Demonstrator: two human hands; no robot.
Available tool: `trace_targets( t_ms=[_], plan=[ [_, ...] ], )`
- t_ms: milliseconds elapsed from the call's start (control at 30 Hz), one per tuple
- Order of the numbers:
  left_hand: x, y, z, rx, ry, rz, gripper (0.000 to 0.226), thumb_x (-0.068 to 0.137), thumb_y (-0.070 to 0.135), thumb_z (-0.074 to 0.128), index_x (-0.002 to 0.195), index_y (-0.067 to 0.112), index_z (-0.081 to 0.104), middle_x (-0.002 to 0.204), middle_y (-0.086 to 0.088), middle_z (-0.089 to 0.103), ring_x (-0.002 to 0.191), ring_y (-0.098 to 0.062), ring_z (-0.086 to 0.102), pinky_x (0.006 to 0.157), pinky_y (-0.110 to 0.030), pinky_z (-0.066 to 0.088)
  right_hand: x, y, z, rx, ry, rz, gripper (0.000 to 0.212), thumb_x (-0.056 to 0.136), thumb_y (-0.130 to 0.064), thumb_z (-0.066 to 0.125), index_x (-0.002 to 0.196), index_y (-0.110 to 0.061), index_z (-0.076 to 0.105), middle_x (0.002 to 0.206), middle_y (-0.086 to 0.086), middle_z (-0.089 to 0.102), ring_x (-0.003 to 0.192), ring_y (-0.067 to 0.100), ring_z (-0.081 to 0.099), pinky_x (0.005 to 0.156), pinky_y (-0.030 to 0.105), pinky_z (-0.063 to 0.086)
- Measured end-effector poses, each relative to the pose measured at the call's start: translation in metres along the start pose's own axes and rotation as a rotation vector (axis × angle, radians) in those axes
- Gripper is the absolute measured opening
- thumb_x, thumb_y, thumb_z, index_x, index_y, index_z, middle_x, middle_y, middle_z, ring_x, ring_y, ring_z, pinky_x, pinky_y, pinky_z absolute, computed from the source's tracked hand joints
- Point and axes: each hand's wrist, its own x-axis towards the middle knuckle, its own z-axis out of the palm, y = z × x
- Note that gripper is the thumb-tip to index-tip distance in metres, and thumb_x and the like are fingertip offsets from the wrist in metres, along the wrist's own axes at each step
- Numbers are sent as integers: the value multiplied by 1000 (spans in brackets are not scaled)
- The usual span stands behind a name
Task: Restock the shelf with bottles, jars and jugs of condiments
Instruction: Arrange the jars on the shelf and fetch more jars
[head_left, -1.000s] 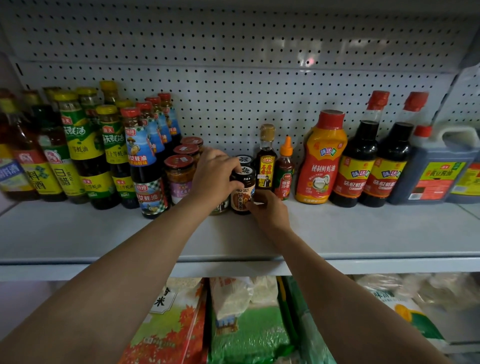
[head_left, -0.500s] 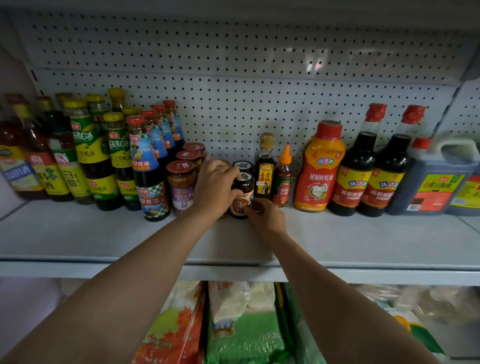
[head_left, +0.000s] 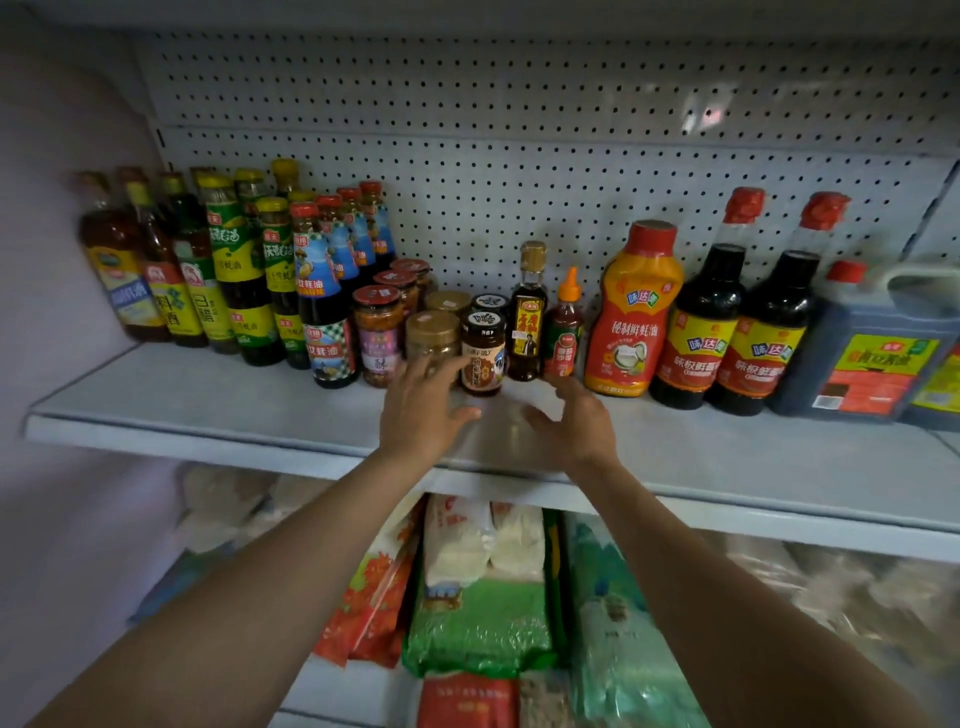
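Both hands hover over the shelf (head_left: 208, 410), fingers spread, holding nothing: left hand (head_left: 421, 410), right hand (head_left: 574, 423). Between and just beyond them stands the black-lidded jar (head_left: 482, 353), beside a gold-lidded jar (head_left: 432, 340).

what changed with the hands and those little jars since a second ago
Both hands let go and drew back toward the shelf edge: the left hand came off the gold-lid jar, the right hand off the black-lid jar. Both are open now. The jars and the other bottles stand as before.
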Motion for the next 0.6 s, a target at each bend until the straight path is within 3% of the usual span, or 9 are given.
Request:
trace_targets(
  t_ms=[67, 167, 333, 467, 533, 600],
  plan=[
    [-27, 2, 3, -86, 52, -48, 48, 79, 37, 80, 121, 28, 60, 125, -2, 48, 120, -24, 41, 94, -35, 40, -16, 3, -2, -22, 15, -31, 63, 86, -37, 74, 142, -19, 52, 135, 6, 61, 128, 29, 51, 100, 40, 48],
    [-63, 6, 4, -202, 3, -99, 37, 80, 28, 80, 110, 28, 58, 110, 4, 38, 107, -12, 35, 82, -27, 33, -53, 0, -4, -97, 9, -50, 61, 90, -37, 70, 143, -17, 49, 140, 8, 56, 133, 29, 41, 104, 37, 40],
    [-102, 1, 9, -260, -89, -84, 37, 79, 21, 80, 109, 26, 59, 111, 1, 42, 104, -17, 47, 80, -22, 35, -118, 1, -6, -213, 68, -127, 57, 89, -35, 72, 140, -19, 53, 133, 8, 59, 126, 31, 45, 99, 43, 46],
    [-136, -7, 19, -289, -169, -66, 40, 76, 18, 83, 110, 19, 62, 111, -3, 47, 92, -14, 51, 75, -15, 32, -162, 11, -2, -314, 16, -23, 59, 89, -40, 70, 141, -22, 51, 137, 6, 55, 128, 30, 42, 103, 40, 40],
    [-156, -16, 24, -273, -203, -55, 45, 73, 22, 86, 111, 20, 62, 108, -1, 48, 95, -17, 52, 79, -19, 35, -184, 17, 4, -338, -34, 31, 61, 88, -41, 71, 142, -21, 50, 140, 7, 54, 132, 30, 40, 104, 39, 39],
    [-176, -27, 31, -265, -242, -53, 48, 71, 24, 87, 112, 20, 63, 104, 1, 44, 105, -27, 52, 86, -32, 41, -207, 23, 13, -345, -67, 73, 61, 88, -40, 72, 142, -19, 51, 140, 8, 54, 133, 31, 40, 103, 39, 40]
  ],
)
